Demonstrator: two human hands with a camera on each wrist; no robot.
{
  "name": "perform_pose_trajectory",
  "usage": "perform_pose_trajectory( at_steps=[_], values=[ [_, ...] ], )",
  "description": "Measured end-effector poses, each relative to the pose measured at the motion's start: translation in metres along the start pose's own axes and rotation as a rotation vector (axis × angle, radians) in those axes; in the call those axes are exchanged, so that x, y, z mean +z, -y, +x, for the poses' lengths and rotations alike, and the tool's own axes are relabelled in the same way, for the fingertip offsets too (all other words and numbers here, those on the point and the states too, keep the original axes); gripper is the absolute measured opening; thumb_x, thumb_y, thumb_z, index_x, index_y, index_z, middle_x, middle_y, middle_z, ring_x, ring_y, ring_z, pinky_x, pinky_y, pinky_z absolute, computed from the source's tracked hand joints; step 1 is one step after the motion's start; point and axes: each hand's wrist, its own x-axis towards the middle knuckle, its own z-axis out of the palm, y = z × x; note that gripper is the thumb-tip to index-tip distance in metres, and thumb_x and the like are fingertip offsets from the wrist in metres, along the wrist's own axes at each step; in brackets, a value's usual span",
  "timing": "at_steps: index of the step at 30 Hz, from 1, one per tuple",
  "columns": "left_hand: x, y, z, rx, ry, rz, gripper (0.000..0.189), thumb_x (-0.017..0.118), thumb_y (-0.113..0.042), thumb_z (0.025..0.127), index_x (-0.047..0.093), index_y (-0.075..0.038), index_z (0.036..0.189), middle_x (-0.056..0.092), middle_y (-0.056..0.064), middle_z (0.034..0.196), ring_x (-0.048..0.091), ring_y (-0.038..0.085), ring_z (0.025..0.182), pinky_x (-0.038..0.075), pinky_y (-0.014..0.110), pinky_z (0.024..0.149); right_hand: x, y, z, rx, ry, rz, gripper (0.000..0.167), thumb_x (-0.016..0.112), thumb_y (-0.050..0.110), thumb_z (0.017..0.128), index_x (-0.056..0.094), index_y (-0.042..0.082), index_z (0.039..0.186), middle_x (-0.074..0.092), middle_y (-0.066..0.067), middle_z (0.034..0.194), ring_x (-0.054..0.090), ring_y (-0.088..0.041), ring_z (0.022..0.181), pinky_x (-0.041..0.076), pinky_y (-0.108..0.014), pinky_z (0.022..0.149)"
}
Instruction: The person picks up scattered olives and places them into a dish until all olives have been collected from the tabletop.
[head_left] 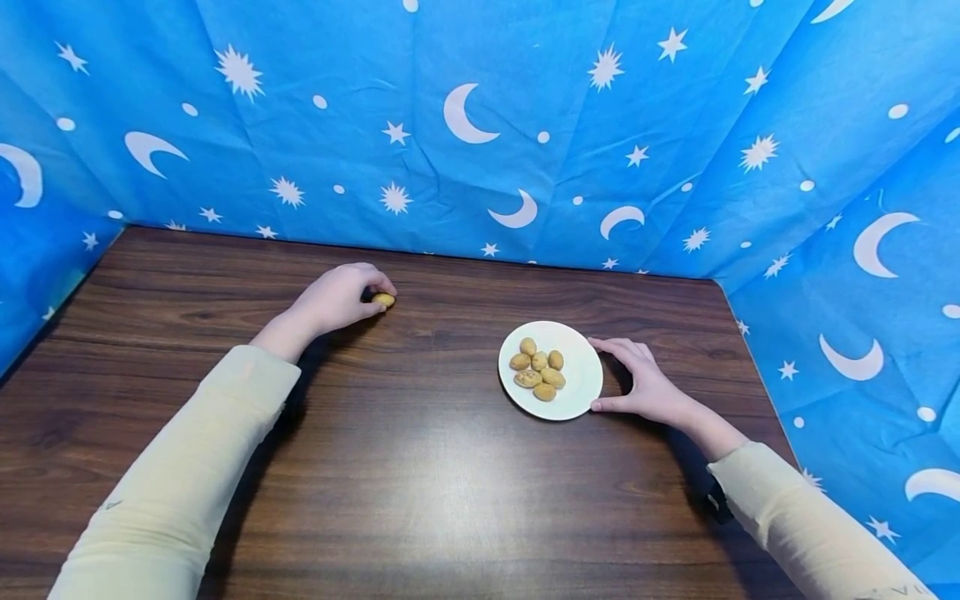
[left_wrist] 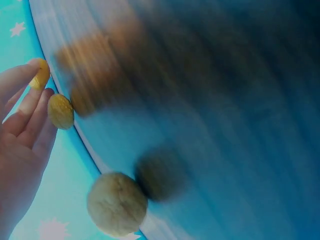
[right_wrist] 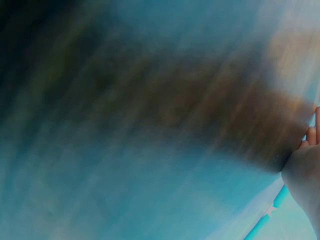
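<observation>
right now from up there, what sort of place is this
It looks like a small screened-off tabletop booth, perhaps for staged recordings: blue cloth printed with white moons and stars hangs behind and beside a wood-grain table, where a white plate sits.

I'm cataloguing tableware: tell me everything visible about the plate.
The plate is round, plain and white, smooth-looking; ceramic or plastic, I can't tell. It lies flat on the brown wood-grain table, right of centre in the head view. Seven small tan oval pieces rest on it. The right hand curves round its right rim, touching it.
</observation>
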Motion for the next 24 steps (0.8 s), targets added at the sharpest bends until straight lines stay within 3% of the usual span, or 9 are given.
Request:
perform_pose_trajectory(
  at_steps=[16, 24],
  values=[
    [0.013, -0.032, 0.017, 0.069, 0.007, -0.027, 0.021, 0.076, -0.012, 0.097, 0.077, -0.006, 0.117, 0.075, 0.013, 0.115, 0.066, 0.03, 0.106, 0.053, 0.052, 0.102, 0.001, 0.0, 0.0, -0.001, -0.003, -0.005, 0.093, 0.096, 0.022, 0.077, 0.049, 0.006, 0.156, 0.053, -0.022, 0.15, 0.039, -0.044, 0.14, 0.027, -0.062, 0.114],
    [0.016, -0.05, 0.025, 0.09, 0.043, -0.031, 0.022, 0.075, -0.014, 0.098, 0.077, -0.006, 0.119, 0.075, 0.012, 0.118, 0.068, 0.03, 0.113, 0.053, 0.051, 0.107, 0.0, 0.0, 0.0, -0.006, -0.01, -0.003, 0.093, 0.096, 0.021, 0.077, 0.05, 0.006, 0.155, 0.053, -0.022, 0.15, 0.039, -0.044, 0.14, 0.027, -0.061, 0.114]
  ],
)
